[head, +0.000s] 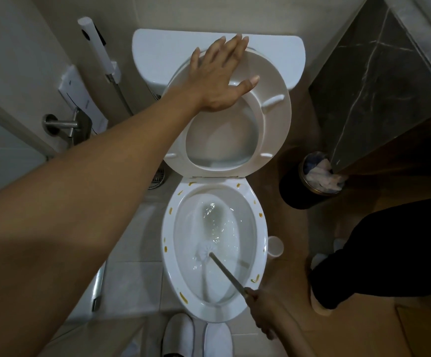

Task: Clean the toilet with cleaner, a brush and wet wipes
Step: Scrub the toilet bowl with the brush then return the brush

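The brush [205, 249] handle is gripped by the curled fingers of the right hand [263, 311], its head down in the toilet bowl [253, 202]; the raised seat [276, 119] is pressed by the left hand [219, 78], fingers spread apart.

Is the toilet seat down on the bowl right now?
No, the seat is raised against the tank, with the left hand flat on it, while the brush works in the open bowl.

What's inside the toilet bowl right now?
Inside the toilet bowl: rippling water and the white brush head, its handle gripped by the right hand. The drain below the water is not visible.
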Demonstrator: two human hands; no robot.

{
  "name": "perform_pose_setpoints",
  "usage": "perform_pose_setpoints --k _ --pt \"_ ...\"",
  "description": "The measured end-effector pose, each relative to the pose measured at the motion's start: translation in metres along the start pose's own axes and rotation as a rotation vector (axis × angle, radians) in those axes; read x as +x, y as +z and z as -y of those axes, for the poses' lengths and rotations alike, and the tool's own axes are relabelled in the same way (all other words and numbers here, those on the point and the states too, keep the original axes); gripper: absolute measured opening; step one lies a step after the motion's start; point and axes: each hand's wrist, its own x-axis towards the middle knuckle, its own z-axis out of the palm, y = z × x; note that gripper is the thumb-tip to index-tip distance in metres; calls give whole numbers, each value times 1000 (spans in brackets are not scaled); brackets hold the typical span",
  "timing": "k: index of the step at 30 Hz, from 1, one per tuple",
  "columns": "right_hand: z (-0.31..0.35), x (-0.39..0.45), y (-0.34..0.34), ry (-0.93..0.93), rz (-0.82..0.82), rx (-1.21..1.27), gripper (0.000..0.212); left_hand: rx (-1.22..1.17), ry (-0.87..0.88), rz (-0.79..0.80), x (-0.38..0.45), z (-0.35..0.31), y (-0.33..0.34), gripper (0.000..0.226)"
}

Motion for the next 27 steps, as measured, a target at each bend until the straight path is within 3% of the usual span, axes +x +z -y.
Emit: perform_pose_setpoints --k 6,13,17,22,27 --pt "18 39 -2 127 -1 226 24 4 3 -6 0 1 1 75" --pt "10 34 -6 6 9 -134 33 1 8 -3 1 3 3 76" --pt "43 53 -11 64 -34 -89 36 2 8 7 2 4 2 76" --pt "46 50 -17 88 26 -77 33 8 15 15 2 4 1 76" --pt "25 34 -25 -25 37 -378 34 11 8 4 2 4 3 76"
